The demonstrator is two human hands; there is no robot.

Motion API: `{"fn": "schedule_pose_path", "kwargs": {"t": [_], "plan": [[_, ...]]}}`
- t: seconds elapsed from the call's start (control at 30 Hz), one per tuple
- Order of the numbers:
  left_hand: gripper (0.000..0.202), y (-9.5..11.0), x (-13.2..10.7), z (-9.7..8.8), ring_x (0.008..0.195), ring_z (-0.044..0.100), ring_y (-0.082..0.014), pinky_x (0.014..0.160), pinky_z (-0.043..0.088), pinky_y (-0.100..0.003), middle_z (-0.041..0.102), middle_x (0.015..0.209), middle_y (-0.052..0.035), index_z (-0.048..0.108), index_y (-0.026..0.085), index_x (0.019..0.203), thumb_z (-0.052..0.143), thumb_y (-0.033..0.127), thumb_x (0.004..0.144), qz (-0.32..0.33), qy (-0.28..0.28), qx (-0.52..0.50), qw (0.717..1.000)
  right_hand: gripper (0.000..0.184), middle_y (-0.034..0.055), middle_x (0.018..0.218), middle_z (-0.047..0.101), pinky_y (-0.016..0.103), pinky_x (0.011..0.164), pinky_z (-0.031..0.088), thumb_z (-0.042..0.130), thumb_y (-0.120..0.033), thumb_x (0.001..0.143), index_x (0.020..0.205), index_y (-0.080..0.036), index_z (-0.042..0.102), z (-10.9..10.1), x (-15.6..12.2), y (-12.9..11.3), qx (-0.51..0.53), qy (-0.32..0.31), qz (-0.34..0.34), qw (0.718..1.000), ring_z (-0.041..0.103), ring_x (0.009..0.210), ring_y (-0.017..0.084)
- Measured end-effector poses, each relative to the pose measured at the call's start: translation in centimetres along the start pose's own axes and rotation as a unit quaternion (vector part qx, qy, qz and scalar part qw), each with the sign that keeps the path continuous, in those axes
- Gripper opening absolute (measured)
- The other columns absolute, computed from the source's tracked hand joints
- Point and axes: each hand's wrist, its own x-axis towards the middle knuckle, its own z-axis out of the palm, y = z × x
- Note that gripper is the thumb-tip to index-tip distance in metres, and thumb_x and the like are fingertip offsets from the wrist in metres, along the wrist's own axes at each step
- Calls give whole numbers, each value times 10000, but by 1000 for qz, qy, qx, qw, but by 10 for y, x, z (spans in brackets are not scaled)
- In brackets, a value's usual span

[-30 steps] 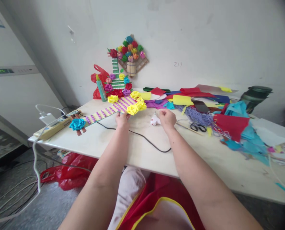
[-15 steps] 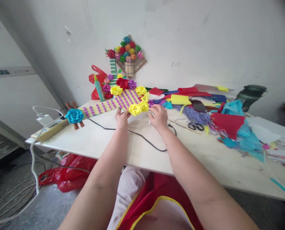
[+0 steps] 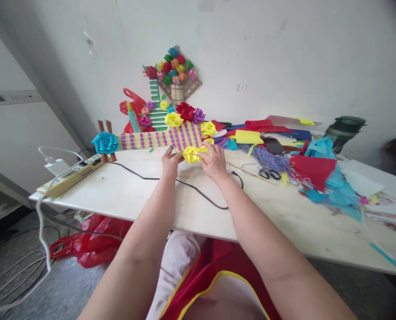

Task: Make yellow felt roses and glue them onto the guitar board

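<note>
A guitar-shaped craft (image 3: 144,140) with purple and yellow stripes is held upright on its edge over the table. It carries a blue paper flower (image 3: 105,143) at its left end and red, purple and yellow flowers around its body. My left hand (image 3: 171,163) grips the lower edge of the body, thumb and fingers closed on it. My right hand (image 3: 214,160) is closed at the body's lower right, its fingers on the yellow paper flowers (image 3: 193,154) there. Its fingertips are partly hidden by the petals.
A black cable (image 3: 201,193) crosses the table (image 3: 138,195) before me. Scissors (image 3: 269,174), purple yarn (image 3: 271,158) and coloured paper (image 3: 313,171) lie to the right. A power strip (image 3: 74,175) sits at the left edge. Behind stand a flower-basket craft (image 3: 177,93) and a glue bottle (image 3: 134,120).
The guitar-shaped craft has turned: its blue-flower end has risen and it lies more level. My right hand has moved left onto the yellow flowers.
</note>
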Motion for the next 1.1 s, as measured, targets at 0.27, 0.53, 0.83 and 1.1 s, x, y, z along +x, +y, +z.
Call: {"fn": "schedule_pose_path", "kwargs": {"t": [0.27,0.53,0.83,1.1], "plan": [[494,3,-3,3,651,655,-167,739,580,-355,675,654,-2,650,153,907,839,295,473,-6,-19,16,1000,312,93,1465,530,504,1068,358,612,-118,775,1026,-218,767,5,0,-4,-12,-1,-22,1000,450,1272,320],[560,4,-3,2,679,658,-167,778,570,-362,678,674,6,664,141,998,810,321,487,-9,-44,40,998,255,114,1437,557,504,1052,396,613,-151,810,1013,-197,760,7,2,-9,-22,3,-5,1000,481,1238,320],[545,6,-4,3,659,642,-160,760,563,-356,663,649,11,649,138,965,803,308,471,-10,-39,32,999,247,121,1418,564,498,1018,409,618,-158,798,1007,-186,747,13,5,-10,12,19,31,999,493,1207,324],[549,6,-4,4,635,633,-149,755,565,-356,672,652,8,638,137,970,796,308,472,-9,-37,28,999,232,121,1350,602,480,1011,425,629,-135,757,960,-198,721,25,7,-9,47,87,50,994,517,1183,310]]}}
